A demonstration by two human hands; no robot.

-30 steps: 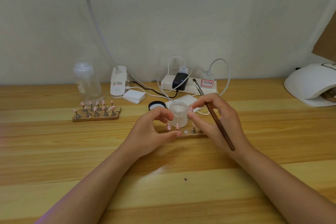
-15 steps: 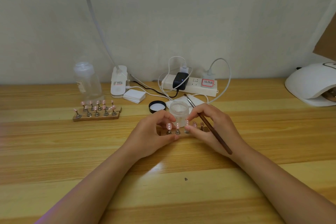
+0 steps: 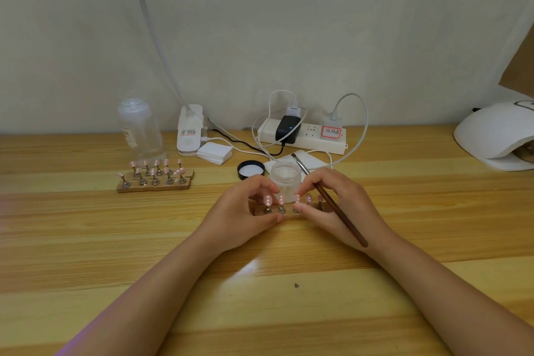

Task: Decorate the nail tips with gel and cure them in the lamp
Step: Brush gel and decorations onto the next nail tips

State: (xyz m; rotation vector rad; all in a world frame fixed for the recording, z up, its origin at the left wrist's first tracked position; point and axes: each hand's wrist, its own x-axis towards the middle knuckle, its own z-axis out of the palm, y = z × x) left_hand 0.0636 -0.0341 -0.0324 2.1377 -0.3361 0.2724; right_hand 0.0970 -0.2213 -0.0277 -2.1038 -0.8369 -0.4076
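A small wooden holder point(image 3: 289, 212) with a row of pink nail tips point(image 3: 281, 199) on metal stands lies in the middle of the table. My left hand point(image 3: 242, 214) grips its left end, thumb in front and fingers behind. My right hand point(image 3: 341, 205) pinches the third tip's stand point(image 3: 296, 199) between thumb and forefinger. The same hand holds a brown-handled brush point(image 3: 338, 209), whose metal tip points up and back. An open frosted gel jar point(image 3: 285, 176) stands just behind the holder. The white curing lamp point(image 3: 497, 136) sits at the far right.
The jar's black lid point(image 3: 250, 170) lies left of the jar. Two more holders of pink tips point(image 3: 156, 178) sit at left, behind them a clear bottle point(image 3: 138, 130), a desk lamp base point(image 3: 189, 130) and white pads point(image 3: 215, 152). A power strip point(image 3: 303, 136) with cables lies by the wall.
My right hand has come down from beside the jar's rim to the holder with the nail tip it pinches. The brush has dropped with it. My left hand has stayed on the holder.
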